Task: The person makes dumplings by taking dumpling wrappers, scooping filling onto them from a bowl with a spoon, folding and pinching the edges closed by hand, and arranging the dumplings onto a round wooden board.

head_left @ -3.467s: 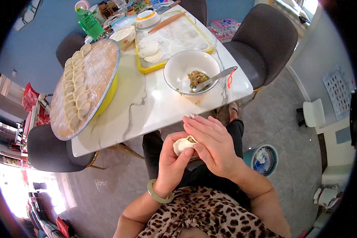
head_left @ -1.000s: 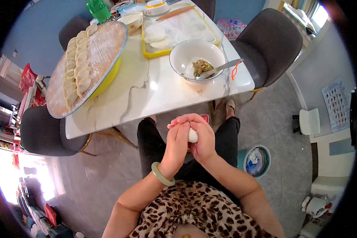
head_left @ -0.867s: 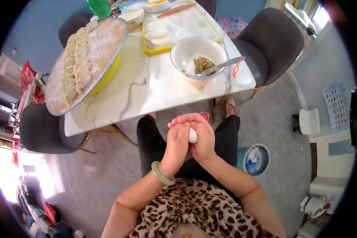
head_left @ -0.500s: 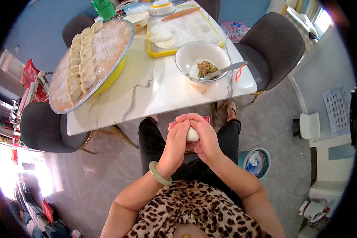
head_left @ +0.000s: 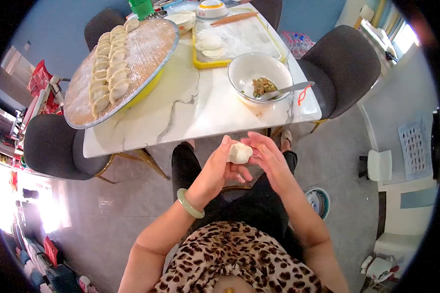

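Daylight is blowing out the lower-left opening (head_left: 46, 210) and glaring through the upper-right window (head_left: 406, 40); worktop (head_left: 134, 134) is picking up a pale sheen. Fisheye is bending the edges into black corners, right-hand fingers (head_left: 266, 146) are looking slightly soft.

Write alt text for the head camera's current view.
The left hand holds a dumpling, the right hand at its side, before a white table. There, a floured tray bears rows of dumplings; a bowl holds filling.

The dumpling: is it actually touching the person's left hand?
Touching. The head view shows the dumpling held against the left hand, with no gap between them.
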{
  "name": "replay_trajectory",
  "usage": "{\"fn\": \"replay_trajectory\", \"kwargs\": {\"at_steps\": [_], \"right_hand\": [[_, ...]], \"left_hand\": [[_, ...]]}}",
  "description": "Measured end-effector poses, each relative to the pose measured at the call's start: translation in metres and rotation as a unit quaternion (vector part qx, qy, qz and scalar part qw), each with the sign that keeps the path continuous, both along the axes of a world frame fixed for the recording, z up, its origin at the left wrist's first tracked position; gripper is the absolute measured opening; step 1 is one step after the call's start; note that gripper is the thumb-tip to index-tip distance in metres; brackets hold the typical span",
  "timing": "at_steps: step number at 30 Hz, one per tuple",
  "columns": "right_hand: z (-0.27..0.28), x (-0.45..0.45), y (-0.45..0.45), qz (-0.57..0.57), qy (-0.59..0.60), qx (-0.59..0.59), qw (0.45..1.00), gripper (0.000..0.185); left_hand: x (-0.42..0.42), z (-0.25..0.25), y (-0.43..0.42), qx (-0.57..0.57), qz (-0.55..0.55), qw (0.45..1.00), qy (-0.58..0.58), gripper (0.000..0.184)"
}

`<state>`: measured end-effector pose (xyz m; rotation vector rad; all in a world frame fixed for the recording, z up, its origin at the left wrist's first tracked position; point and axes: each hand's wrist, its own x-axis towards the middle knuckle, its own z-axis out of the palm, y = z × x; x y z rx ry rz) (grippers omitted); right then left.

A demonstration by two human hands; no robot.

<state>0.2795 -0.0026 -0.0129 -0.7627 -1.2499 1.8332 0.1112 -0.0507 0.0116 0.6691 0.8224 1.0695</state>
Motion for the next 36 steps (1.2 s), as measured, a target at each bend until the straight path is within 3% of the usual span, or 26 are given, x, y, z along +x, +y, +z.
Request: {"fn": "replay_trajectory", "kwargs": {"at_steps": [2,5,10,16,19,21,24,26,28,30,32,36], "right_hand": [[0.002,0.01,0.001,0.028,-0.039,-0.087,0.995,0.046],[0.001,-0.001,-0.003,0.033,-0.086,-0.013,0.996,0.054],[-0.016,-0.015,0.005,0.009,-0.074,-0.027,0.997,0.05],[0.04,-0.037,0.031,0.032,-0.134,-0.092,0.986,0.034],[0.113,-0.066,0.066,0.139,-0.222,0.059,0.963,0.033],[0.139,-0.097,0.116,0.187,-0.158,0.193,0.95,0.035],[0.179,-0.181,0.19,0.143,-0.243,0.369,0.886,0.033],[0.191,-0.239,0.229,0.122,-0.267,0.424,0.857,0.028],[0.192,-0.285,0.258,0.102,-0.304,0.446,0.835,0.026],[0.179,-0.318,0.285,0.111,-0.257,0.483,0.83,0.025],[0.172,-0.335,0.296,0.118,-0.252,0.493,0.824,0.026],[0.162,-0.35,0.301,0.127,-0.251,0.543,0.791,0.027]], "left_hand": [[-0.002,0.009,0.002,0.018,0.016,0.998,0.06,0.052],[-0.001,-0.002,0.005,0.076,-0.015,0.987,0.14,0.042],[-0.007,-0.008,0.014,0.129,-0.026,0.951,0.28,0.031],[-0.067,0.017,0.019,0.121,0.164,0.964,0.171,0.028],[-0.093,0.013,0.042,0.128,0.219,0.955,0.156,0.025],[-0.106,0.009,0.055,0.164,0.23,0.938,0.2,0.022],[-0.11,-0.014,0.073,0.19,0.239,0.924,0.229,0.019],[-0.109,-0.009,0.073,0.181,0.247,0.915,0.263,0.018],[-0.11,-0.014,0.07,0.253,0.247,0.874,0.332,0.017],[-0.11,-0.018,0.069,0.24,0.245,0.881,0.327,0.018],[-0.108,-0.018,0.066,0.197,0.237,0.919,0.244,0.019],[-0.109,-0.015,0.063,0.222,0.203,0.898,0.321,0.017]]}}
